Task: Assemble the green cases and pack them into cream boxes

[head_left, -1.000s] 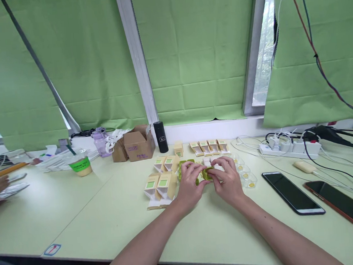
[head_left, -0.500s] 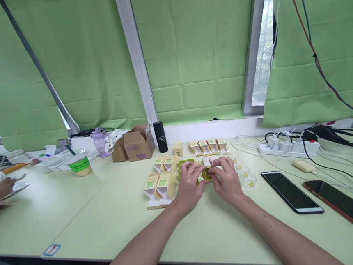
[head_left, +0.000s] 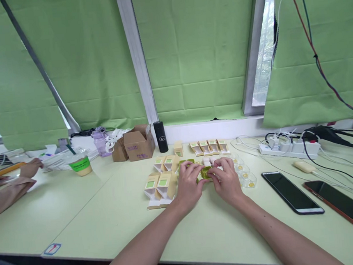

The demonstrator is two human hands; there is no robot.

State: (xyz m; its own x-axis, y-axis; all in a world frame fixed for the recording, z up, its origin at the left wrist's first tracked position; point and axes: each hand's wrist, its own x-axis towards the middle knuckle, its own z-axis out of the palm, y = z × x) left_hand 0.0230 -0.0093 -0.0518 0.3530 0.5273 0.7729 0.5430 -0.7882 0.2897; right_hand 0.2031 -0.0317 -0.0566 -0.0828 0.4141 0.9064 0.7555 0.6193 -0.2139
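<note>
The person's left hand and right hand meet over the table, with a small green container between them. The left fingers grip its left side; the right thumb and fingertips pinch close together at its right edge — whether they also hold something inside is too small to tell. Open cream cartons stand just left of the left hand, and a row of similar boxes sits beyond both hands. Clear plastic cups with yellow spots lie just right of the right hand — two phones, the white-edged phone nearer, rest farther right.
</note>
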